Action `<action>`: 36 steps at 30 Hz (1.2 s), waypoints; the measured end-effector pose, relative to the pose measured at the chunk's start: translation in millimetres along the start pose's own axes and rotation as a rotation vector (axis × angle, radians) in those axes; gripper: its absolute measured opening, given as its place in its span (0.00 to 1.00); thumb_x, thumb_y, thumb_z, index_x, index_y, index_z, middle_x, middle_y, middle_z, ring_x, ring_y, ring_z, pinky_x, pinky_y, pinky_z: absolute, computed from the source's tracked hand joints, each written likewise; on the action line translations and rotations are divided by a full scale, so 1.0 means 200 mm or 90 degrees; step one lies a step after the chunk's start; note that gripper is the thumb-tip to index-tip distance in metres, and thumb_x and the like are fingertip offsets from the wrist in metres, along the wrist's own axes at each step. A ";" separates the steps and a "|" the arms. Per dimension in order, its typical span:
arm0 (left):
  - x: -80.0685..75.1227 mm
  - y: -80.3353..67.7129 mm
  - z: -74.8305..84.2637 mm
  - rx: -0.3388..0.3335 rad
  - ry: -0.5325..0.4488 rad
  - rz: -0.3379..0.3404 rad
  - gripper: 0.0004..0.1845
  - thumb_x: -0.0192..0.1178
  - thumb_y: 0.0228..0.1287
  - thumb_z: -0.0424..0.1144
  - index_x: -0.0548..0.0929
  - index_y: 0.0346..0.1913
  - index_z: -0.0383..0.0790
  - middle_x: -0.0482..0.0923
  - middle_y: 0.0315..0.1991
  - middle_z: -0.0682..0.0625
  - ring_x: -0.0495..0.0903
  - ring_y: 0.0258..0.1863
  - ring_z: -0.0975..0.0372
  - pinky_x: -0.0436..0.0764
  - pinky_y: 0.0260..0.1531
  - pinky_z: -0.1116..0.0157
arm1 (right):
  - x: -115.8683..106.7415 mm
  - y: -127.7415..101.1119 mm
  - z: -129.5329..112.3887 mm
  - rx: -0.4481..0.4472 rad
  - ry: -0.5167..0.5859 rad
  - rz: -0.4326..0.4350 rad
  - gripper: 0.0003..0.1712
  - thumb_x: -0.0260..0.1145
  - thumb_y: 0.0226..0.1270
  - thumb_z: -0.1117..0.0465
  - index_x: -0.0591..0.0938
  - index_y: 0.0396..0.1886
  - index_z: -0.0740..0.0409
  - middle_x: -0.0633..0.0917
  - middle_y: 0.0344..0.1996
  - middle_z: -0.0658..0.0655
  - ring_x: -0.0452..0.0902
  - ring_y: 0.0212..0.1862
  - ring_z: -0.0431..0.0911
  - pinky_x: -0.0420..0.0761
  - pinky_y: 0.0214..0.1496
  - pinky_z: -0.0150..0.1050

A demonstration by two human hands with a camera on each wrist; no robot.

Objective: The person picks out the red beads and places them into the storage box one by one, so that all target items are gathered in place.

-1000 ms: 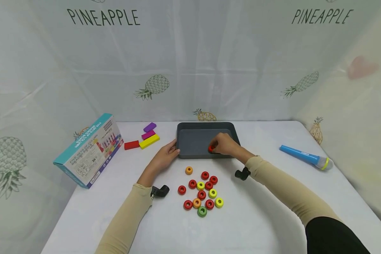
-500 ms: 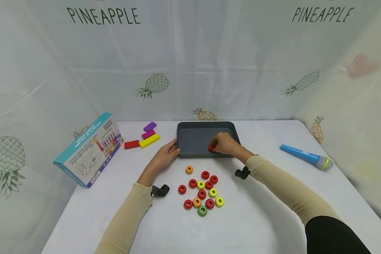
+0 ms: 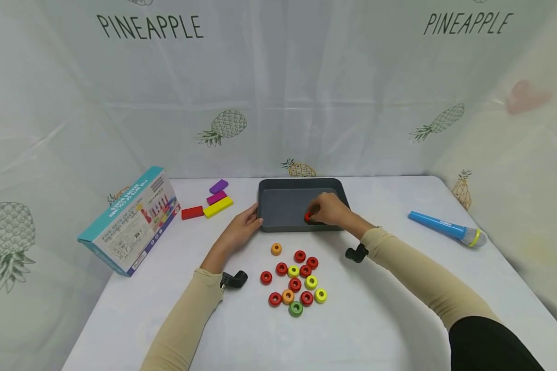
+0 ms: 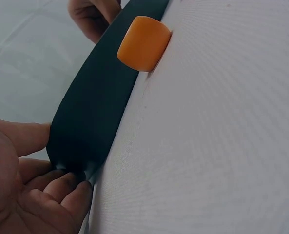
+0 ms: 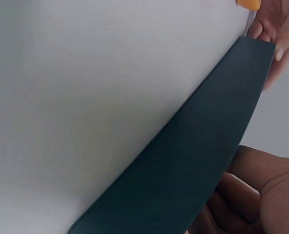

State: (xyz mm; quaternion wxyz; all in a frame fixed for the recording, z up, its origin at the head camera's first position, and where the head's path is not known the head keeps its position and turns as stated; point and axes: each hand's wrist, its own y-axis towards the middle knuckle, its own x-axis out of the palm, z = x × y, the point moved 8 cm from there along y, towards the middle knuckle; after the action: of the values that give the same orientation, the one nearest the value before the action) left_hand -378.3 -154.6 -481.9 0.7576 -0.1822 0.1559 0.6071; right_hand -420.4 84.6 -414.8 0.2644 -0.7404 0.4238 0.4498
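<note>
Here the white table (image 3: 380, 319), covered in a smooth, faintly woven cloth, carries everything, and a thin pale curtain printed with pineapples hangs behind it. At the back centre sits the dark grey tray (image 3: 283, 186), a shallow matte rectangle with rounded corners. The left hand (image 3: 241, 229) rests against its near-left corner, fingers lightly curled round the wall and steadying it. The right hand (image 3: 328, 210) reaches over the near rim and pinches a small red ring (image 3: 308, 217) between its fingertips, low inside the tray near the front wall; whether the ring already touches the floor cannot be told.

To do this well, I judge the ring should be lowered flat until it sits, then let go with a small spread of the fingers, so that the glossy, rounded piece does not roll; the left hand's hold keeps the light tray from sliding.

Just in front lies a cluster of rings (image 3: 295, 283), smooth doughnut shapes in red, yellow, orange and green, the orange ring (image 3: 276, 249) nearest the tray.
</note>
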 end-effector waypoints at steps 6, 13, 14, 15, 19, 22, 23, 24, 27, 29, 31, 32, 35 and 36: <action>0.00 0.00 -0.01 -0.015 0.007 0.001 0.36 0.55 0.77 0.48 0.54 0.82 0.51 0.59 0.79 0.47 0.65 0.76 0.55 0.64 0.75 0.54 | -0.03 -0.02 -0.01 -0.016 0.010 0.031 0.17 0.73 0.59 0.66 0.88 0.48 0.67 0.90 0.45 0.62 0.88 0.46 0.52 0.88 0.50 0.46; -0.02 0.01 -0.02 -0.034 0.010 0.005 0.36 0.54 0.77 0.49 0.53 0.82 0.54 0.58 0.80 0.48 0.64 0.77 0.55 0.64 0.75 0.53 | -0.04 -0.05 -0.05 -0.020 0.057 0.053 0.17 0.72 0.61 0.66 0.87 0.50 0.68 0.90 0.45 0.63 0.88 0.46 0.52 0.89 0.47 0.43; -0.02 0.01 -0.02 -0.035 0.007 0.003 0.36 0.54 0.77 0.49 0.53 0.82 0.54 0.57 0.80 0.49 0.64 0.77 0.55 0.64 0.76 0.53 | -0.04 -0.05 -0.05 -0.020 0.060 0.056 0.17 0.72 0.61 0.66 0.87 0.50 0.68 0.90 0.45 0.63 0.88 0.46 0.51 0.89 0.47 0.43; -0.01 0.01 -0.02 -0.034 0.005 0.000 0.36 0.54 0.77 0.49 0.53 0.82 0.53 0.57 0.80 0.48 0.63 0.77 0.55 0.63 0.76 0.53 | -0.04 -0.06 -0.05 -0.017 0.062 0.058 0.17 0.73 0.61 0.66 0.87 0.50 0.68 0.90 0.45 0.63 0.88 0.45 0.51 0.89 0.47 0.43; 0.00 0.01 -0.02 -0.037 0.004 -0.004 0.36 0.54 0.77 0.49 0.53 0.82 0.54 0.57 0.80 0.49 0.62 0.78 0.56 0.62 0.76 0.53 | -0.05 -0.09 -0.07 -0.025 0.062 0.075 0.17 0.74 0.61 0.65 0.88 0.49 0.67 0.90 0.43 0.62 0.88 0.44 0.50 0.88 0.47 0.44; 0.01 0.01 -0.03 -0.038 0.003 -0.002 0.36 0.54 0.77 0.50 0.53 0.82 0.55 0.57 0.80 0.50 0.62 0.78 0.56 0.62 0.76 0.54 | -0.06 -0.13 -0.08 -0.034 0.064 0.087 0.16 0.74 0.61 0.65 0.88 0.48 0.67 0.90 0.42 0.62 0.87 0.43 0.50 0.88 0.47 0.46; 0.01 0.01 -0.03 -0.038 0.002 -0.001 0.36 0.54 0.77 0.50 0.53 0.81 0.55 0.58 0.80 0.50 0.62 0.78 0.57 0.62 0.76 0.54 | -0.06 -0.14 -0.08 -0.036 0.065 0.091 0.16 0.74 0.61 0.65 0.88 0.48 0.67 0.90 0.42 0.62 0.87 0.43 0.50 0.88 0.47 0.46; 0.01 0.01 -0.03 -0.036 0.002 0.000 0.36 0.54 0.77 0.50 0.54 0.81 0.54 0.58 0.80 0.50 0.63 0.78 0.57 0.62 0.76 0.54 | -0.06 -0.15 -0.09 -0.039 0.064 0.096 0.15 0.74 0.61 0.65 0.88 0.47 0.66 0.90 0.42 0.62 0.87 0.43 0.50 0.88 0.47 0.46; 0.01 0.01 -0.03 -0.032 0.002 0.004 0.35 0.54 0.77 0.49 0.55 0.81 0.53 0.58 0.80 0.49 0.63 0.77 0.57 0.63 0.76 0.54 | -0.06 -0.18 -0.10 -0.051 0.067 0.108 0.14 0.74 0.61 0.65 0.88 0.46 0.66 0.90 0.42 0.63 0.86 0.42 0.52 0.87 0.46 0.45; 0.01 0.00 -0.02 -0.028 0.005 0.005 0.35 0.54 0.78 0.49 0.55 0.81 0.52 0.58 0.80 0.49 0.63 0.77 0.56 0.63 0.76 0.54 | -0.06 -0.20 -0.10 -0.056 0.069 0.114 0.14 0.74 0.60 0.65 0.88 0.45 0.65 0.90 0.42 0.63 0.85 0.42 0.53 0.86 0.44 0.44; 0.01 0.01 -0.02 -0.022 0.005 0.006 0.35 0.53 0.78 0.48 0.55 0.81 0.51 0.58 0.80 0.48 0.63 0.77 0.56 0.62 0.76 0.54 | -0.06 -0.22 -0.10 -0.062 0.072 0.118 0.14 0.75 0.59 0.65 0.88 0.45 0.65 0.90 0.42 0.63 0.85 0.41 0.53 0.86 0.43 0.43; 0.01 0.01 -0.02 -0.018 0.005 0.006 0.35 0.53 0.78 0.48 0.55 0.81 0.50 0.58 0.80 0.48 0.63 0.77 0.56 0.62 0.76 0.54 | -0.06 -0.23 -0.11 -0.063 0.073 0.118 0.14 0.75 0.59 0.64 0.89 0.45 0.65 0.90 0.42 0.62 0.85 0.41 0.53 0.85 0.43 0.43; 0.01 0.00 -0.01 -0.013 0.005 0.005 0.35 0.53 0.78 0.48 0.55 0.81 0.50 0.57 0.80 0.48 0.63 0.77 0.56 0.62 0.76 0.54 | -0.05 -0.26 -0.11 -0.060 0.074 0.115 0.15 0.76 0.58 0.64 0.89 0.45 0.64 0.90 0.43 0.61 0.85 0.41 0.50 0.86 0.44 0.41; 0.01 0.01 -0.01 -0.010 0.008 0.003 0.35 0.53 0.78 0.48 0.54 0.81 0.49 0.57 0.80 0.47 0.63 0.77 0.55 0.62 0.76 0.54 | -0.04 -0.27 -0.11 -0.061 0.075 0.112 0.15 0.76 0.58 0.64 0.89 0.45 0.64 0.90 0.43 0.60 0.85 0.41 0.50 0.86 0.44 0.41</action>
State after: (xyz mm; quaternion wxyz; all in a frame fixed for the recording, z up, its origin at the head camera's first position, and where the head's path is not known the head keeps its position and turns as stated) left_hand -379.0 -154.1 -484.8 0.7535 -0.1914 0.1563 0.6092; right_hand -366.1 98.5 -396.5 0.1629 -0.7370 0.4803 0.4467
